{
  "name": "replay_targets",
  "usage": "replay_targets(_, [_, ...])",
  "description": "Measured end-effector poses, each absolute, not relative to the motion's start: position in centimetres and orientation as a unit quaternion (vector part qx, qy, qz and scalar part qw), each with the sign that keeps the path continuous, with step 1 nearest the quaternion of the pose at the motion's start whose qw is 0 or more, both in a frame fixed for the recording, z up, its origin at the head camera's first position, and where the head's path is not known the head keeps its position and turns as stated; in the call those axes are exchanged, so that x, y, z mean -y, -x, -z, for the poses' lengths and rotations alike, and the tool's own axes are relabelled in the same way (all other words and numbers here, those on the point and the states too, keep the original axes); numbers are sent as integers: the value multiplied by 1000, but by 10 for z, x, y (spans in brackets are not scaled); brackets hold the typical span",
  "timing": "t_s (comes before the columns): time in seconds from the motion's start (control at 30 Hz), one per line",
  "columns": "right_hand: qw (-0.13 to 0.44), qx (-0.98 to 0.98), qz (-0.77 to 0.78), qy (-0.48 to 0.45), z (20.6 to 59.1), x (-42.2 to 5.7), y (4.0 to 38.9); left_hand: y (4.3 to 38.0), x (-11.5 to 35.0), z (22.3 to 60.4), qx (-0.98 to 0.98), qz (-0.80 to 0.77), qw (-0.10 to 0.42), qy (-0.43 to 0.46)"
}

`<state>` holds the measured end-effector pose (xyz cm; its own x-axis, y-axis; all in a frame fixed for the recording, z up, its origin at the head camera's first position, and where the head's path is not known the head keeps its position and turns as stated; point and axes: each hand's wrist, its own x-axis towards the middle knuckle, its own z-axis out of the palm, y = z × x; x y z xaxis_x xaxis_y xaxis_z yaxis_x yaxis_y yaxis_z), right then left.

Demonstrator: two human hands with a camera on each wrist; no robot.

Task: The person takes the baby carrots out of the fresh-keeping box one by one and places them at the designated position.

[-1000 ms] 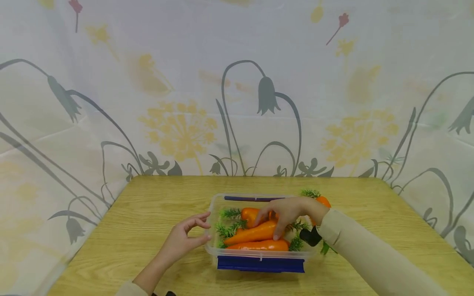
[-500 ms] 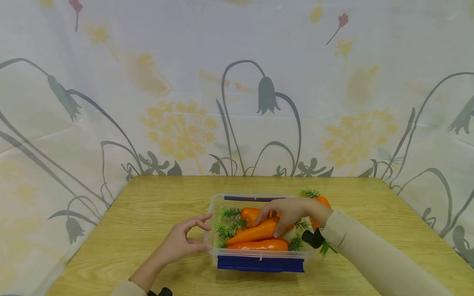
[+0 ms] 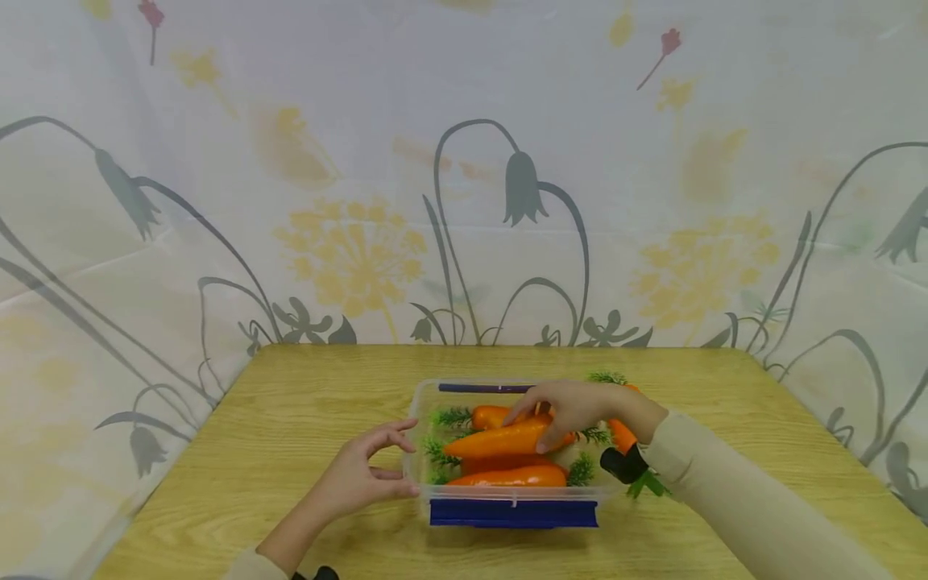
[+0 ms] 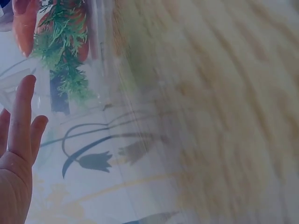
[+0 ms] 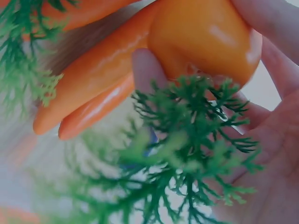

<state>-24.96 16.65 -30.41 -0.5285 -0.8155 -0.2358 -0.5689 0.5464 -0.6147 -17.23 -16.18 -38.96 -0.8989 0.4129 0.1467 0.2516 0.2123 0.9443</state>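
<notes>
A clear plastic container [image 3: 416, 403] with blue side latches holds several orange carrots with green leafy tops. My right hand [image 3: 580, 411] reaches over it and grips one carrot [image 3: 493, 441] by its thick end, thumb on the near side. In the right wrist view the fingers wrap that carrot's [image 5: 205, 37] crown, and its leafy top [image 5: 187, 140] hangs before the palm. Another carrot [image 3: 515, 477] lies along the container's near wall. My left hand [image 3: 366, 471] is at the container's left end, fingers extended and thumb apart, fingertips right at the rim.
More carrots [image 3: 622, 435] with green tops lie on the wooden table [image 3: 312, 387] just right of the container, partly behind the right wrist. A flower-patterned cloth [image 3: 464, 185] hangs behind the table. The blue latch [image 3: 515, 513] hangs down at the container's front.
My right hand has lifted its carrot slightly and shifted a little right, uncovering another carrot beneath. The left hand has stayed at the container's left end, almost still.
</notes>
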Motion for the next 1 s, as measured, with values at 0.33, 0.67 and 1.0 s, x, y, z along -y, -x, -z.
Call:
replay_targets(0.33, [174, -854, 268, 411, 299, -184, 238, 168, 162, 388, -776, -590, 72, -213])
replay_targets(0.67, [75, -870, 311, 374, 310, -217, 225, 164, 161, 387, -774, -593, 72, -208])
replay_targets(1.0, [-49, -876, 340, 339, 323, -241, 213, 163, 161, 385, -771, -596, 75, -212])
